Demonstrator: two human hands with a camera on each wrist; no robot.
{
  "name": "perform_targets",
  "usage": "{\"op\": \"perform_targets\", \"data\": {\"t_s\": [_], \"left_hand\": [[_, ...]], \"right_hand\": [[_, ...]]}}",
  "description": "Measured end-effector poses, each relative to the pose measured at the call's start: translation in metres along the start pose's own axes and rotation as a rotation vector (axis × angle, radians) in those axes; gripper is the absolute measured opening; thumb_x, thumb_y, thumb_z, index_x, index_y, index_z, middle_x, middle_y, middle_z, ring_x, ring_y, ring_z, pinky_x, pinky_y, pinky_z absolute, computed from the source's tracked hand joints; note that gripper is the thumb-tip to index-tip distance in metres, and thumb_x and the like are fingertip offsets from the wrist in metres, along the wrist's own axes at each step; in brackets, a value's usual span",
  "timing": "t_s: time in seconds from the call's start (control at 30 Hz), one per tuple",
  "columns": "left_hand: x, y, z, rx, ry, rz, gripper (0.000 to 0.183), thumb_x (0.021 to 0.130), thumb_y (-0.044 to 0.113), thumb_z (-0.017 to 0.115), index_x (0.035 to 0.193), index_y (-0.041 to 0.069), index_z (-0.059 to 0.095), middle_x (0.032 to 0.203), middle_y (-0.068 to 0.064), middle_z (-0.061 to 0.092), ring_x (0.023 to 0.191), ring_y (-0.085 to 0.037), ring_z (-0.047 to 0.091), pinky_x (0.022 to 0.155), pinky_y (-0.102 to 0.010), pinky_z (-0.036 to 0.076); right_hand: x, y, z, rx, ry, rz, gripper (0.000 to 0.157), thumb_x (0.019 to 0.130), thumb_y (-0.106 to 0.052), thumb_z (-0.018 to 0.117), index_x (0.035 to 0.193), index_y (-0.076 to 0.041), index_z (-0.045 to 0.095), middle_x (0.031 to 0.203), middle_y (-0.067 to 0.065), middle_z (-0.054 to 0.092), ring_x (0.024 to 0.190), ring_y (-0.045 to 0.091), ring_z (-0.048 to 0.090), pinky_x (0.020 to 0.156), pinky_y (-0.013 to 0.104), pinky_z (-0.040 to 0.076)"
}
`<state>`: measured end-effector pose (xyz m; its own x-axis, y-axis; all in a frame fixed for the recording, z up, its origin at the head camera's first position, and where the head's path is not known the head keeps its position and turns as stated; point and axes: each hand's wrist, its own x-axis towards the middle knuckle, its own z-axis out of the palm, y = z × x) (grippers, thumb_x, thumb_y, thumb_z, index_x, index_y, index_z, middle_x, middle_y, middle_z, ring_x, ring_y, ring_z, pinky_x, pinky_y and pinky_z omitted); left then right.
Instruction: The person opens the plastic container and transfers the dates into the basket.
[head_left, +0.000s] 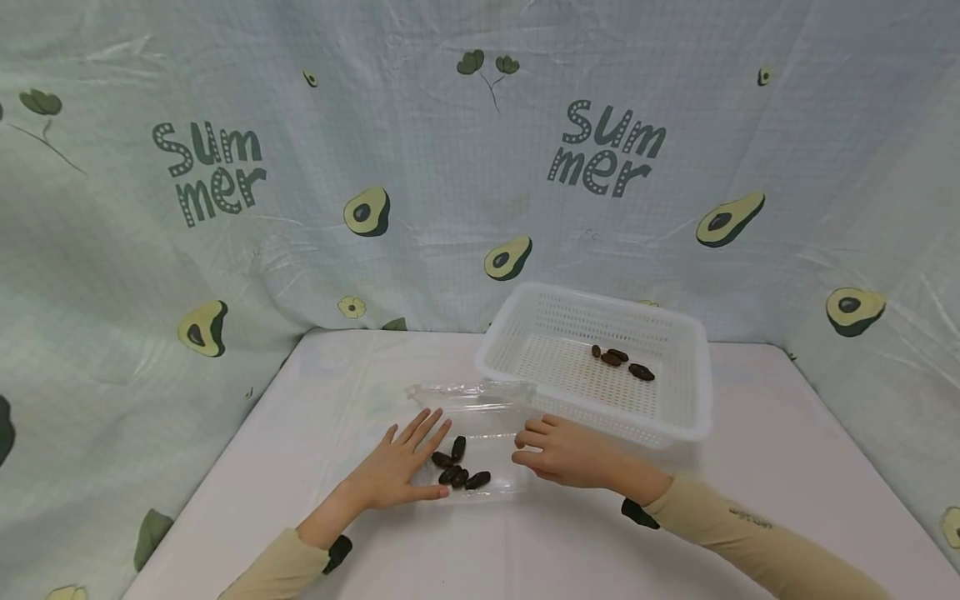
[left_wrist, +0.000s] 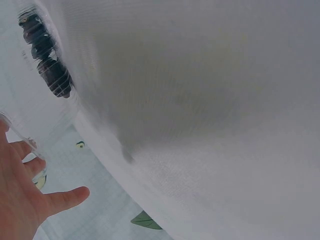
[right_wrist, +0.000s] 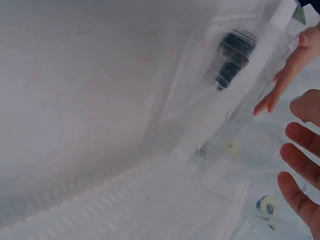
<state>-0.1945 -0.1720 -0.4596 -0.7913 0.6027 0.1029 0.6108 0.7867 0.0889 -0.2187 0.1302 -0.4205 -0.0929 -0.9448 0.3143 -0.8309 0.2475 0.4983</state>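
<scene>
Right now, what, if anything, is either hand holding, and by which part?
Nothing is held: the left hand lies spread at the left edge of the clear rectangular plastic box; the right hand is empty.

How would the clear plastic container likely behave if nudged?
The container probably flexes easily, since its transparent walls look thin. It seems likelier to slide than tip, sitting low and wide. The dark oval pieces inside may shift, lying loose toward one side.

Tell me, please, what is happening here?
A person's left hand is spread at the left side of a clear plastic container with dark, date-like pieces in it. The right hand, fingers loosely bent, is near its right side, holding nothing visible. Behind, to the right, a white basket contains a few similar pieces.
</scene>
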Motion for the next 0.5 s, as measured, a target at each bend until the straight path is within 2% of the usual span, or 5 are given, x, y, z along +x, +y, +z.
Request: {"op": "perform_targets", "data": {"t_s": [0.1, 0.33, 0.5], "left_hand": [[0.0, 0.001, -0.001, -0.001, 0.0, -0.004, 0.088, 0.08, 0.065, 0.044, 0.145, 0.016, 0.011, 0.152, -0.008, 0.009, 0.139, -0.026, 0.008, 0.097, -0.063, 0.025], [0.0, 0.002, -0.001, 0.0, 0.015, 0.003, 0.088, 0.079, 0.065, 0.045, 0.145, 0.015, 0.014, 0.151, -0.009, 0.011, 0.138, -0.029, 0.012, 0.095, -0.064, 0.027], [0.0, 0.002, -0.002, 0.001, 0.013, 0.002, 0.087, 0.079, 0.066, 0.044, 0.144, 0.015, 0.016, 0.151, -0.009, 0.012, 0.138, -0.03, 0.012, 0.095, -0.064, 0.026]], "right_hand": [[0.006, -0.004, 0.005, -0.031, -0.011, -0.01, 0.023, 0.076, -0.028, 0.067, 0.095, -0.024, 0.056, 0.093, -0.011, 0.054, 0.084, 0.009, 0.047, 0.07, 0.021, 0.039], [0.019, -0.009, 0.018, -0.021, -0.087, -0.01, 0.019, 0.083, -0.033, 0.06, 0.1, -0.027, 0.056, 0.096, -0.013, 0.055, 0.088, 0.007, 0.048, 0.071, 0.02, 0.041], [0.028, -0.01, 0.028, -0.017, -0.125, -0.017, 0.022, 0.083, -0.037, 0.059, 0.103, -0.028, 0.056, 0.099, -0.013, 0.056, 0.09, 0.006, 0.049, 0.071, 0.019, 0.041]]}}
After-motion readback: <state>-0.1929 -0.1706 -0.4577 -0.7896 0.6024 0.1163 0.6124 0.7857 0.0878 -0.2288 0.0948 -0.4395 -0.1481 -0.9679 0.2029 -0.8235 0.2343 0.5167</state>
